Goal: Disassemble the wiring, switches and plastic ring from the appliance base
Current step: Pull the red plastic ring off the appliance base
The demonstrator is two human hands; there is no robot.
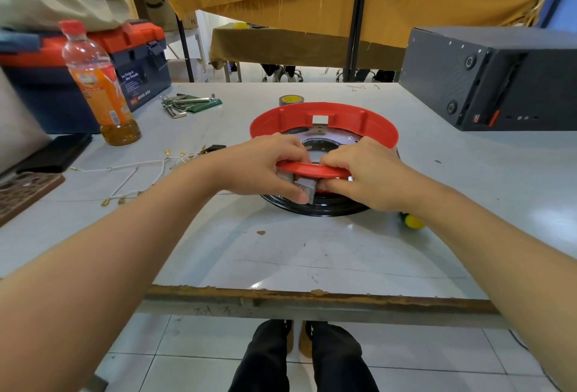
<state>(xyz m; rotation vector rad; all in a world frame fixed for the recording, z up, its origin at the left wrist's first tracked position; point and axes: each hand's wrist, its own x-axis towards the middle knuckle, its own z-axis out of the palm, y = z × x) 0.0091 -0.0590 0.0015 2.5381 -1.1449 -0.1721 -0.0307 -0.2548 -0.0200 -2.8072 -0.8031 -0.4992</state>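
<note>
Left hand (265, 166): fingers curled over the near rim of the red plastic ring (324, 123), thumb pressed against a small grey block (304, 188) under that rim. Right hand (365, 173): fingers curled over the same near rim just beside the left ones, thumb tucked below the rim. Both hands grip the ring at frame centre, knuckles nearly touching.

Ring sits tilted on the black appliance base (324, 209); near edge lifted, far edge lower with a square cutout at the back. Perforated metal plate (321, 143) visible inside the ring. Cannot tell whether the grey block is attached to the ring or the base.

Base rests on the grey table (312, 254), mid-frame. Loose white wiring (146, 170) with brass terminals lies on the table left of the left forearm, apart from the base. Small black part (215, 148) at the wiring's far end, just left of the left hand.

Further out:
- tape roll (291, 100) just behind the ring
- hex key set (184, 104) upper left of centre
- orange drink bottle (96, 85) left, upright, red cap
- blue and orange toolbox (125, 66) behind the bottle
- black box (499, 76) upper right
- yellow-green tool handle (412, 221) poking out below the right wrist; rest hidden
</note>
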